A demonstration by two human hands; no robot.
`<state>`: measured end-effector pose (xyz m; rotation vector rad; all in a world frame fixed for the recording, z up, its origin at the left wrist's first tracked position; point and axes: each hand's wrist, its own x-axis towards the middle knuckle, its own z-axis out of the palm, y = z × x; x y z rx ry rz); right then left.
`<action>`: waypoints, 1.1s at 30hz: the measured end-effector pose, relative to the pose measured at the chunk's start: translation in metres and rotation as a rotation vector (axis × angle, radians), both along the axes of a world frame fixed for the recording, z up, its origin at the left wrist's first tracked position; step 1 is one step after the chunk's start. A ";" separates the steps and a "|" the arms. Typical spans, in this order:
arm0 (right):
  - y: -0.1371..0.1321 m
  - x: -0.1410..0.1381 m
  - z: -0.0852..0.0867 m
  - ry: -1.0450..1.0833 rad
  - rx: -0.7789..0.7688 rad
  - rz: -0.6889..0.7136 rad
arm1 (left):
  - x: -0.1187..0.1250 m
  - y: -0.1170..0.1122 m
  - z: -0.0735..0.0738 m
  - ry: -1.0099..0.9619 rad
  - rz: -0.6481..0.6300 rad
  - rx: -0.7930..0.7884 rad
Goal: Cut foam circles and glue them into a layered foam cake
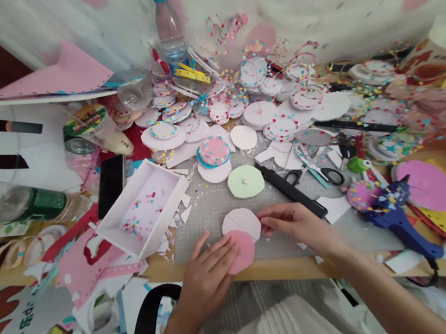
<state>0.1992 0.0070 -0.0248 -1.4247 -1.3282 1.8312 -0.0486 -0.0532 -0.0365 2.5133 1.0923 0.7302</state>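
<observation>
My left hand (208, 270) lies with fingers stretched flat on a pink paper disc (243, 251) at the near edge of the grey cutting mat (211, 201). A pale pink disc (240, 221) with a line across it overlaps the pink one from behind. My right hand (296, 223) pinches the right edge of that pale disc with closed fingertips. A light green disc (245, 181) with a white dot lies just beyond them.
A black craft knife (292, 191) lies to the right of the discs, scissors (322, 173) and a blue glue gun (394, 215) further right. A white tray (142, 208) with confetti sits left. Heaps of decorated discs (255, 102) and a water bottle (168, 26) fill the back.
</observation>
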 end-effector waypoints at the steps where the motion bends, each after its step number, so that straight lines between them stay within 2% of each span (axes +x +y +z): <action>1: 0.000 0.000 -0.001 0.005 -0.016 -0.011 | 0.000 0.001 0.001 -0.002 -0.003 0.001; 8: 0.000 -0.003 -0.004 0.005 -0.082 -0.087 | 0.001 0.006 0.007 -0.010 -0.013 0.017; 17: 0.003 -0.005 -0.003 0.026 -0.148 -0.131 | 0.004 0.003 0.001 0.136 0.027 0.108; 23: 0.004 -0.006 -0.006 0.037 -0.179 -0.153 | 0.006 -0.001 -0.004 0.206 0.051 0.094; 33: 0.003 -0.006 -0.008 0.030 -0.197 -0.165 | 0.007 -0.002 -0.005 0.191 0.080 0.054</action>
